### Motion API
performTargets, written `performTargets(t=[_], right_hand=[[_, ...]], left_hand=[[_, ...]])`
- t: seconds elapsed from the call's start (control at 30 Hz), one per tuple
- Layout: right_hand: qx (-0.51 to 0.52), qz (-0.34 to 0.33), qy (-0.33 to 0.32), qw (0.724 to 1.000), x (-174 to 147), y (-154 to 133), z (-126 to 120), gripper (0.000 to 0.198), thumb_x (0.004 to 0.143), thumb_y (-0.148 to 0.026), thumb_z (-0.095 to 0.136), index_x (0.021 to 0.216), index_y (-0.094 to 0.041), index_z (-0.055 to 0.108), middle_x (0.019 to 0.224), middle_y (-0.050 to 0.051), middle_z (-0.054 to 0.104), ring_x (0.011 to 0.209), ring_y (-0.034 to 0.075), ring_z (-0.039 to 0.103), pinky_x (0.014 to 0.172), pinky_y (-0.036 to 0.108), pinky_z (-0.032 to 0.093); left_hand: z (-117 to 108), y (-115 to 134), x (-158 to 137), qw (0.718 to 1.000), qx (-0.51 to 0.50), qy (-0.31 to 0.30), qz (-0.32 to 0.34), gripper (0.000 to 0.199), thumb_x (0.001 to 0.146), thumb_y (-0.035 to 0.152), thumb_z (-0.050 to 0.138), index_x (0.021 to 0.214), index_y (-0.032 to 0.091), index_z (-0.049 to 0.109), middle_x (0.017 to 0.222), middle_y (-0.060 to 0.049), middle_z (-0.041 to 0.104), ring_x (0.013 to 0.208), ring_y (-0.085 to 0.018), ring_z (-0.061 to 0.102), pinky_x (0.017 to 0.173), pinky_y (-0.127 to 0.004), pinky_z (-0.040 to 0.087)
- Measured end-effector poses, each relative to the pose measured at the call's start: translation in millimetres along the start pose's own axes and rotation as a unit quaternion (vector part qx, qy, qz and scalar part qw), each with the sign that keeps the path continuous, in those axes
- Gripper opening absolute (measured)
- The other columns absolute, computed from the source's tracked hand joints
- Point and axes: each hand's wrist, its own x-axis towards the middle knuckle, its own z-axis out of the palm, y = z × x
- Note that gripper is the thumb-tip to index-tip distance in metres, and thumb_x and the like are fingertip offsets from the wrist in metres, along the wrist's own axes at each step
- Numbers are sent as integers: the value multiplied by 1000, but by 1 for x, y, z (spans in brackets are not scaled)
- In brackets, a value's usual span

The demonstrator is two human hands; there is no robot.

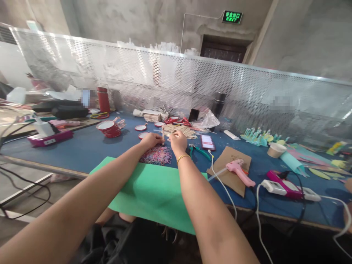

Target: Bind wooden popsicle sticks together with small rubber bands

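Note:
My left hand (pixel 152 140) reaches over the table and pinches a short, flat wooden stick (pixel 163 134) that stands upright. Just right of it, my right hand (pixel 178 141) has its fingers pressed together; what they hold, if anything, is too small to make out. Under both hands lies a tangled heap of thin, multicoloured rubber bands or loops (pixel 157 155). A pile of pale wooden sticks (pixel 183 131) is spread behind the right hand. A round white disc with a red rim (pixel 142 135) is partly hidden by the left hand.
A green sheet (pixel 148 183) hangs over the table's front edge. Teal-handled pliers (pixel 202 151), a phone (pixel 207 142), and a pink glue gun (pixel 239 171) on cardboard (pixel 229 156) lie rightward, with cables. Leftward stand stacked red-rimmed discs (pixel 108 129) and a red flask (pixel 103 99). A perforated metal screen (pixel 132 73) runs behind.

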Motion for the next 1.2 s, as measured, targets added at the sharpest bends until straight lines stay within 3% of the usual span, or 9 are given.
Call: performTargets(t=[0.23, 0.47, 0.67, 1.2], right_hand=[[9, 1, -28, 1000, 0, -1, 4, 12, 73, -34, 54, 70, -24, 60, 70, -4, 69, 72, 15, 62, 70, 24, 46], [-6, 27, 1, 1000, -2, -5, -2, 13, 75, -35, 53, 70, -25, 59, 72, -3, 69, 71, 16, 62, 72, 26, 47], [4, 4, -29, 1000, -2, -5, 0, 12, 74, -33, 54, 70, -24, 61, 72, -3, 69, 74, 16, 62, 74, 26, 47], [-2, 16, -4, 1000, -1, -4, 0, 13, 74, -35, 53, 71, -24, 61, 73, -3, 69, 73, 16, 62, 69, 25, 47]], left_hand=[[1, -4, 2, 1000, 1, -6, 14, 38, 62, 56, 65, 70, 20, 75, 63, 1, 66, 59, -14, 51, 57, -25, 33], [-1, 1, -1, 1000, 4, -5, 12, 39, 61, 56, 67, 70, 19, 75, 64, 1, 67, 62, -15, 53, 57, -25, 33], [-1, 2, -1, 1000, 5, -12, 9, 39, 62, 56, 66, 70, 19, 76, 63, 2, 67, 59, -14, 50, 55, -25, 31], [0, 1, 0, 1000, -5, -8, 2, 36, 61, 53, 66, 70, 19, 75, 57, 2, 63, 55, -13, 46, 52, -25, 29]])
